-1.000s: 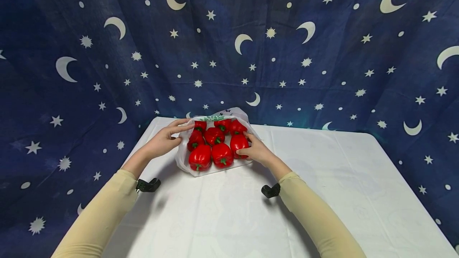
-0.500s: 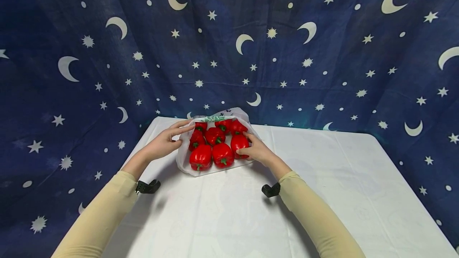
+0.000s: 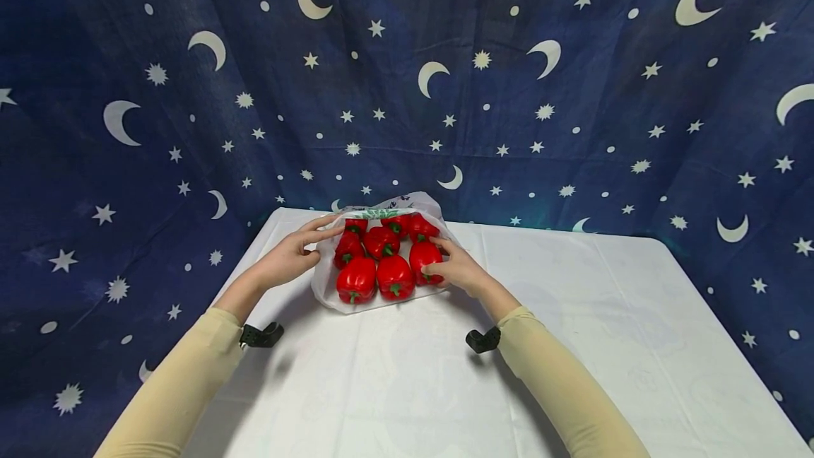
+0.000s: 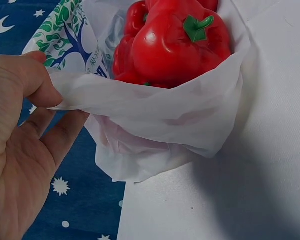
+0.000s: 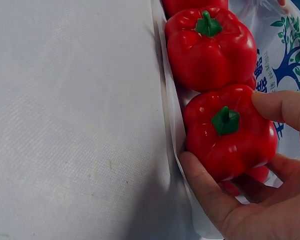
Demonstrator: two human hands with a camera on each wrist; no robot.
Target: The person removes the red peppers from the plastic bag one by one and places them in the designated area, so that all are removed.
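A white plastic bag (image 3: 326,287) with a green and blue tree print lies on its side, its mouth facing me. Several red bell peppers with green stems fill it, among them a front middle pepper (image 3: 394,278) and a front left pepper (image 3: 356,280). At the bag's left side, my left hand (image 3: 287,254) pinches the folded plastic rim between thumb and fingers, as the left wrist view shows. My right hand (image 3: 463,268) has its thumb and fingers around the rightmost bell pepper (image 5: 230,142), inside the bag's mouth. The peppers at the back are partly hidden.
A white cloth covers the table (image 3: 407,387), with the bag near its far edge. Behind hangs a dark blue curtain (image 3: 381,76) with moons and stars. Black straps (image 3: 261,335) with small devices sit at both wrists.
The right hand and its pepper have shifted very slightly toward me and to the right. The left hand stays at the bag's rim.
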